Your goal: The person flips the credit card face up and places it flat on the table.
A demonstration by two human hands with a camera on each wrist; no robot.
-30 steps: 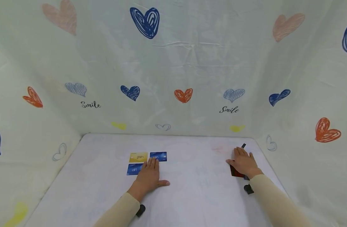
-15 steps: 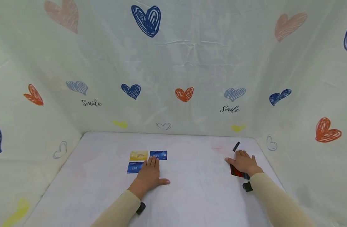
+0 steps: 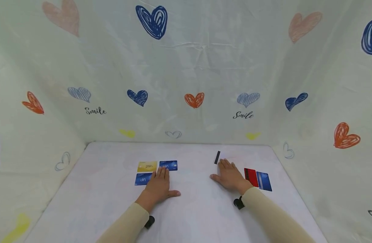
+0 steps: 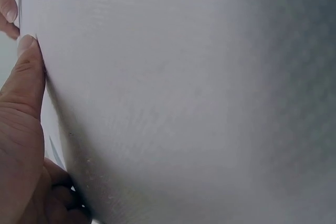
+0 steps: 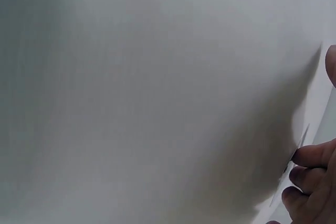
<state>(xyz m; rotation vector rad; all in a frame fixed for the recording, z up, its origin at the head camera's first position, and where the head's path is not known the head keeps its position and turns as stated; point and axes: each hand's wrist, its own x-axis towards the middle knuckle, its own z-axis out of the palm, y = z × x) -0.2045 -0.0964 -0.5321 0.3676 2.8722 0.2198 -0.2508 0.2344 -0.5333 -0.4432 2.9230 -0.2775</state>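
Note:
My left hand (image 3: pixel 158 189) lies flat, its fingertips on the lower edge of a blue card (image 3: pixel 170 164). A yellow card (image 3: pixel 147 166) and a second blue card (image 3: pixel 142 179) lie beside those fingers, the latter partly covered. My right hand (image 3: pixel 230 175) lies palm down with straight fingers and its thumb spread. A dark stripe (image 3: pixel 217 157) shows just beyond its fingertips. In the right wrist view, a thin card edge (image 5: pixel 306 132) shows by the fingertips; the card's face is hidden. The left wrist view shows mainly tabletop, with the thumb (image 4: pixel 26 77) at the left.
A red card (image 3: pixel 251 177) with a dark band and a blue card (image 3: pixel 264 181) with a pale stripe lie side by side, right of my right hand. The white table (image 3: pixel 198 209) meets a heart-printed curtain (image 3: pixel 192 74) at the back and sides.
My right hand has slid left across the table, and the dark stripe has moved with it. The red and blue cards stay behind, now uncovered. My left hand keeps its place.

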